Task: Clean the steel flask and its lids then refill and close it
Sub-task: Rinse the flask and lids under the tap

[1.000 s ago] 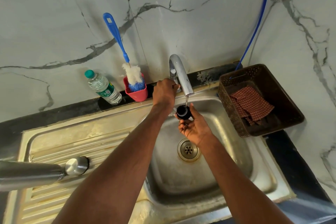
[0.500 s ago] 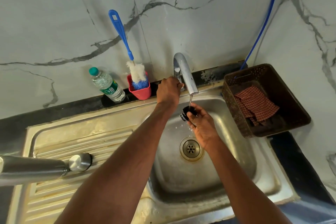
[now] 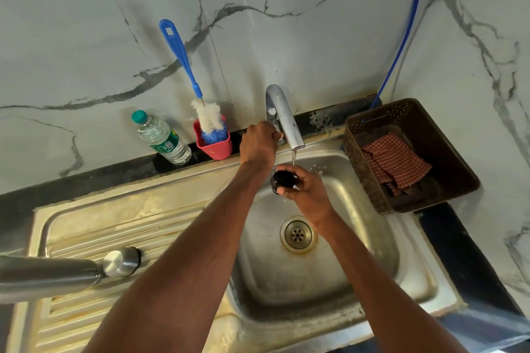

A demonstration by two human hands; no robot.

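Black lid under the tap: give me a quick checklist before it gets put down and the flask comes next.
1. Water running from the tap: ok, a thin stream falls.
2. Stream hitting the black lid: ok.
3. Right hand holding the lid firmly: ok, fingers curl round it.
4. Left hand on the tap handle, ready to shut off: ok.
5. Lid rinsed clean: cannot tell.
6. Steel flask within reach on the draining board: ok, lying on its side.
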